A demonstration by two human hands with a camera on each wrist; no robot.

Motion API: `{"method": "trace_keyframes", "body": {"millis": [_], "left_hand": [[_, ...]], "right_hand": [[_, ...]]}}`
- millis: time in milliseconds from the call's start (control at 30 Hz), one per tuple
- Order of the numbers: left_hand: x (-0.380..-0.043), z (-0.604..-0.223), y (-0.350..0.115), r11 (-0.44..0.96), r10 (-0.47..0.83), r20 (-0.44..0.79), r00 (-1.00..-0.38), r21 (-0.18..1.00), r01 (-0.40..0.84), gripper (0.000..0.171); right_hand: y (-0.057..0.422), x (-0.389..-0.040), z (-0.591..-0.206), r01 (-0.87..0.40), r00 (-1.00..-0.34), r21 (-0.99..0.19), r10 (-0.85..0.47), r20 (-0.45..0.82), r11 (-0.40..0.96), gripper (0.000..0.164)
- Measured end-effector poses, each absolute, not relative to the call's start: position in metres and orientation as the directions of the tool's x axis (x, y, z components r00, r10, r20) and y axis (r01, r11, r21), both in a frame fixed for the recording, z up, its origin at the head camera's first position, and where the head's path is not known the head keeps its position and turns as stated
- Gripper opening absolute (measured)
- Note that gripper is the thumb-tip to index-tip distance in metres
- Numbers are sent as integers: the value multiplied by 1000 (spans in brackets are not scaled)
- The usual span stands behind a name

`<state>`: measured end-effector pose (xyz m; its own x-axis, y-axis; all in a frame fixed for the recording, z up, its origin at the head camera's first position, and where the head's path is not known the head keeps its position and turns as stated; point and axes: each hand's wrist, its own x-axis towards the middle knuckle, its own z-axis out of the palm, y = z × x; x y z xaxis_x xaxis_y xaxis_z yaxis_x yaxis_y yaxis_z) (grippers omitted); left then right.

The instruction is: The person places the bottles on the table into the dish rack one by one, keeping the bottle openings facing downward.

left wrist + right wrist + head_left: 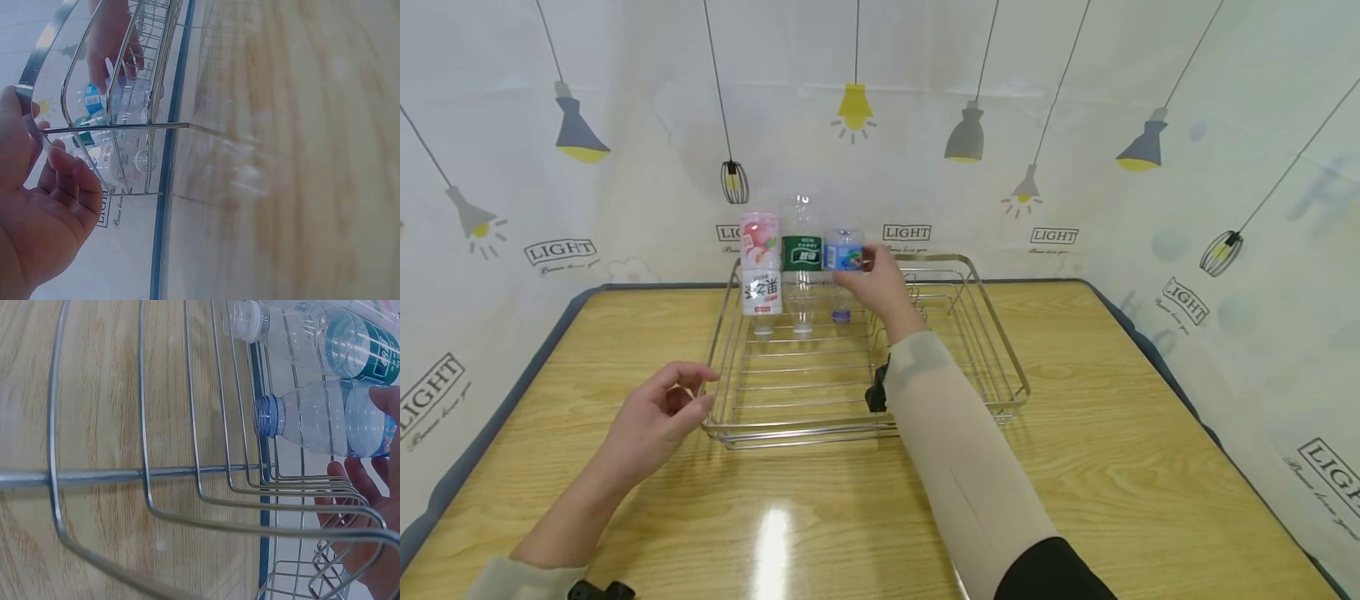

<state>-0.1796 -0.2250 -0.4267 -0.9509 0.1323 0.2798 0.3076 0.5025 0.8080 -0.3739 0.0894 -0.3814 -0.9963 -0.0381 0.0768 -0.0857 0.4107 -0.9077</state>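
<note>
My right hand grips a small clear bottle with a blue label, held upside down over the back of the wire dish rack. In the right wrist view its blue-threaded neck points down, between thumb and fingers' far end. Beside it, also neck-down, stand a clear bottle with a green label and a bottle with a pink-and-white peach label. At the rack's front left corner, my left hand pinches the rim with its fingertips, the other fingers curled.
The rack rests on a wood-grain table. Upright wire dividers run along its middle, near my right forearm. A lamp-patterned cloth hangs behind the table and along both sides.
</note>
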Motion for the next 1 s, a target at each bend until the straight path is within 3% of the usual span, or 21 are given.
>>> {"method": "trace_keyframes", "body": {"millis": [700, 1000], "left_hand": [[-181, -426, -224, 508, 122, 261, -958, 813, 286, 28], [-181, -428, -225, 507, 125, 262, -957, 812, 288, 27]], "right_hand": [[91, -372, -379, -85, -996, -896, -40, 75, 435, 76], [91, -375, -379, -39, -997, -887, 44, 66, 461, 77]]}}
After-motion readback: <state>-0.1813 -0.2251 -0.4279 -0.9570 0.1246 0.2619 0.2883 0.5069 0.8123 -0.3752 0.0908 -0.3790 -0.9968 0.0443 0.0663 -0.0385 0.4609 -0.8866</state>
